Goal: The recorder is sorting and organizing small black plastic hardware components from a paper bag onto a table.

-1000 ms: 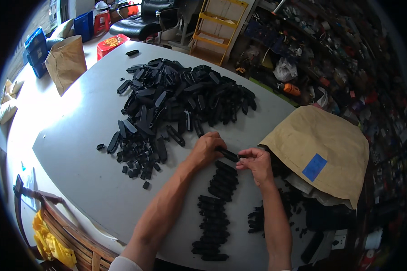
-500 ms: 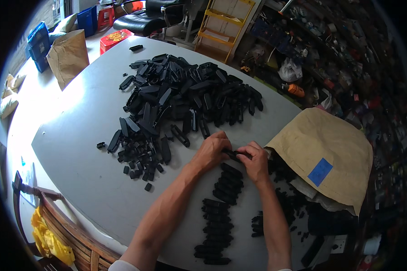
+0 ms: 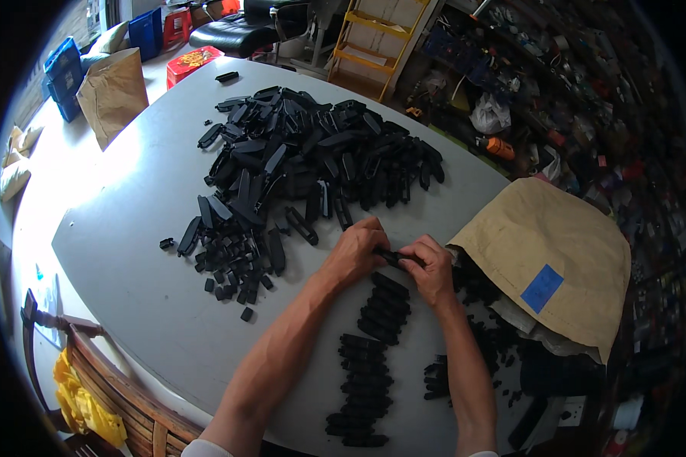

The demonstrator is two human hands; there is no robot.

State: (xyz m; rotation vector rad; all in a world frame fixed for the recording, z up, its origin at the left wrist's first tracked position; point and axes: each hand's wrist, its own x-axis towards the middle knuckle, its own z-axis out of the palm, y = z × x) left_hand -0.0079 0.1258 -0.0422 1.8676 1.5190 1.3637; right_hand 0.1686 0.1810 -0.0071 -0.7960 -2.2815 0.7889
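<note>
Between my two hands is a narrow black plastic part (image 3: 392,259), held level above the far end of a column of similar parts. My left hand (image 3: 358,250) pinches its left end, and my right hand (image 3: 430,266) grips the right end, with fingertips close together. Fingers hide much of the part. Just below lie lined-up black parts (image 3: 381,312), and nearer to me a second stack (image 3: 364,388) of them. A large heap of long black plastic pieces (image 3: 305,152) spreads beyond my hands. Small black blocks (image 3: 236,263) lie left of my left hand.
A brown paper sack (image 3: 564,244) with a blue patch lies on the grey table (image 3: 145,305) at the right, small black pieces (image 3: 488,343) spilling near its mouth. A wooden chair (image 3: 129,388) with a yellow bag stands at the lower left. Cluttered shelves (image 3: 526,76) fill the right background.
Both hands stay almost in place on the black plastic part, with only a slight shift of fingers and right forearm. The view has moved a little.
</note>
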